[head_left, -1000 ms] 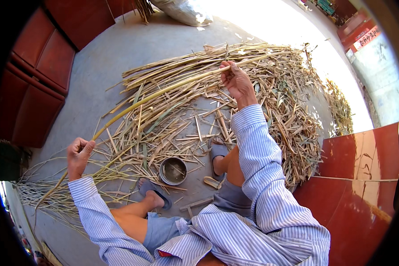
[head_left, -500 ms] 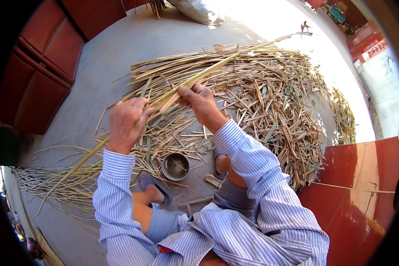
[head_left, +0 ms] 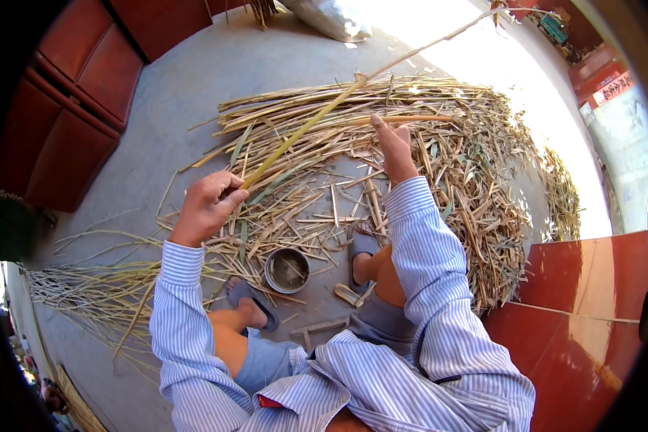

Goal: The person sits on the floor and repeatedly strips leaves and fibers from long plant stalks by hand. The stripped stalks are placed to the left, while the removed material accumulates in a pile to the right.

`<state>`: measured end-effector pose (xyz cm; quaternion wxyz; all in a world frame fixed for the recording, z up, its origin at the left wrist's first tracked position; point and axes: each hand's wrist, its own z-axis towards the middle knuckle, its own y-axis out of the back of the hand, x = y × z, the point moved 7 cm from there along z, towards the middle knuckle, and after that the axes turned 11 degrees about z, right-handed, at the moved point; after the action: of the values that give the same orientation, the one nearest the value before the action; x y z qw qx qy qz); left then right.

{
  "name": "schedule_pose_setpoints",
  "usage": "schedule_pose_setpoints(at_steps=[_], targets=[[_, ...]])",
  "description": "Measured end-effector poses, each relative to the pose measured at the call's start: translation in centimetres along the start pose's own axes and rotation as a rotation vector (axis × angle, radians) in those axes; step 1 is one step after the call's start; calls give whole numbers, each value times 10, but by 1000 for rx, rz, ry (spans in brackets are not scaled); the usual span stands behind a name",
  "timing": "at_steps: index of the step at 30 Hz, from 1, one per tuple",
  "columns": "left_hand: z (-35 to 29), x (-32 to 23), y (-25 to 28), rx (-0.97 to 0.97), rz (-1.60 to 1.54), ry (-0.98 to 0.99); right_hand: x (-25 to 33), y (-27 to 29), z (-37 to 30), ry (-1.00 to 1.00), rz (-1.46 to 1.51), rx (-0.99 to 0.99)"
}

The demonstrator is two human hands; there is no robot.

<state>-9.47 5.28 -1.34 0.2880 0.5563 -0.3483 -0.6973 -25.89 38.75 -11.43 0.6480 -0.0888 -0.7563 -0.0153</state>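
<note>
My left hand (head_left: pixel 210 205) is closed around a long, thin yellow-green plant stalk (head_left: pixel 306 128). The stalk slants up to the far right, ending in a withered tip, and its lower end runs out past my left sleeve. My right hand (head_left: pixel 394 147) is apart from the stalk, its fingers stretched out over the dry litter. By its fingertips a brown strip of dry sheath (head_left: pixel 417 119) extends to the right; whether it touches them I cannot tell. Below both hands lies a bundle of straight stalks (head_left: pixel 266 108) beside a heap of dry peelings (head_left: pixel 475 194).
A round metal bowl (head_left: pixel 286 271) stands between my feet. Thin branching stalks (head_left: pixel 86 288) fan out at the left. Red cabinets (head_left: pixel 72 108) line the far left, a glossy red panel (head_left: pixel 554 317) stands at the right, and a pale sack (head_left: pixel 327 18) sits at the far side.
My right hand has left the stalk, moved right and opened. The stalk has shifted up and right in my left hand, and a loose brown strip now shows near my right fingertips.
</note>
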Motion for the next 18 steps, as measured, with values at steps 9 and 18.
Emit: schedule_pose_setpoints(at_steps=[9, 18], targets=[[-48, 16, -14, 122, 186, 68, 22, -40, -8, -107, 737, 458], [-66, 57, -16, 198, 256, 289, 20, -60, -22, 31, 402, 208]])
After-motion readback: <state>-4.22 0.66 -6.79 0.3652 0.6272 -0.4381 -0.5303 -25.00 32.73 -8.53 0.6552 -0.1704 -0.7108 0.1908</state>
